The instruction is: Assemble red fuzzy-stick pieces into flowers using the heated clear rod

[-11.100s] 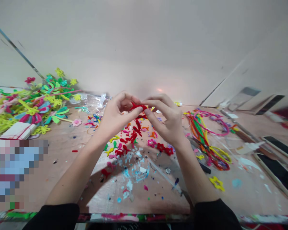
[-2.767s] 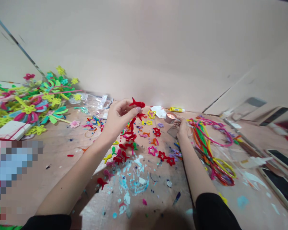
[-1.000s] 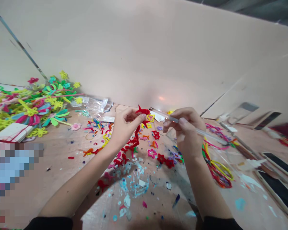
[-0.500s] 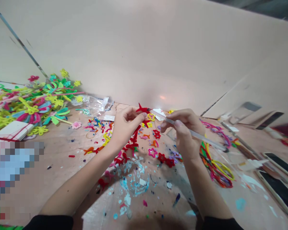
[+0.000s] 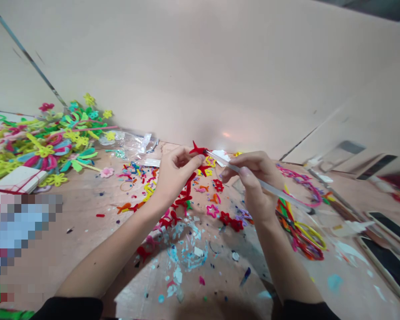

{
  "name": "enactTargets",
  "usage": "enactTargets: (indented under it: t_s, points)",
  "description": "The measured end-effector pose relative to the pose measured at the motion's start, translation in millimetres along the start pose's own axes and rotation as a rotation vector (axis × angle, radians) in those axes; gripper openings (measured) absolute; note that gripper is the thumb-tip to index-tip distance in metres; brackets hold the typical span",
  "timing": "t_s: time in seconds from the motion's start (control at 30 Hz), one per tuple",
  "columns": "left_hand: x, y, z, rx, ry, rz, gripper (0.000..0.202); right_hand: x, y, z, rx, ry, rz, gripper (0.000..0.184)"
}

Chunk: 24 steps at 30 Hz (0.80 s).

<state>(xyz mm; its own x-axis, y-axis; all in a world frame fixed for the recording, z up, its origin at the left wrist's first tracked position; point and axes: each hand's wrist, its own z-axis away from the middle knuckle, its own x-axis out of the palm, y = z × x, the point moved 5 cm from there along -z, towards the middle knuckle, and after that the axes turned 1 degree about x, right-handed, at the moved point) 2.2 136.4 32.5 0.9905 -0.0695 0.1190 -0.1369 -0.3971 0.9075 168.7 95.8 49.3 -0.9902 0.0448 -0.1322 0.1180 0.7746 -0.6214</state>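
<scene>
My left hand (image 5: 177, 171) pinches a red fuzzy pipe-cleaner piece (image 5: 196, 148) with pointed ends between thumb and fingertips. A second red pointed piece (image 5: 204, 170) shows just below the thumb. My right hand (image 5: 258, 182) is closed around a slim translucent white stick (image 5: 228, 164), which slants down to the right. Its thin dark tip meets the red piece at my left fingertips. Beneath the hands, red pipe-cleaner bits (image 5: 186, 195), red flower shapes (image 5: 231, 221) and a pink star outline (image 5: 212, 210) lie on the table.
A heap of colourful pipe-cleaner flowers (image 5: 43, 146) lies at left, beside a white box (image 5: 18, 181). Clear plastic bags (image 5: 131, 146) rest against the pale wall (image 5: 200, 80). At right are a coloured pipe-cleaner bundle (image 5: 300, 235), a glue bottle (image 5: 350, 228) and dark-screened phones (image 5: 386, 262).
Both hands keep their grips and nearly the same place. The red piece has tilted slightly at the stick's tip. The view has shifted a little.
</scene>
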Motion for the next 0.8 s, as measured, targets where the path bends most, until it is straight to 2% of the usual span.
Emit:
enactTargets:
  t_s: [0.33,0.8]
  points:
    - [1.1,0,0,-0.022,-0.003,0.053,0.013,0,-4,0,-0.048,-0.001,0.077,0.011]
    - [0.7,-2,1,-0.028,-0.017,0.103,0.014,-1,-11,4,-0.126,-0.013,0.359,0.018]
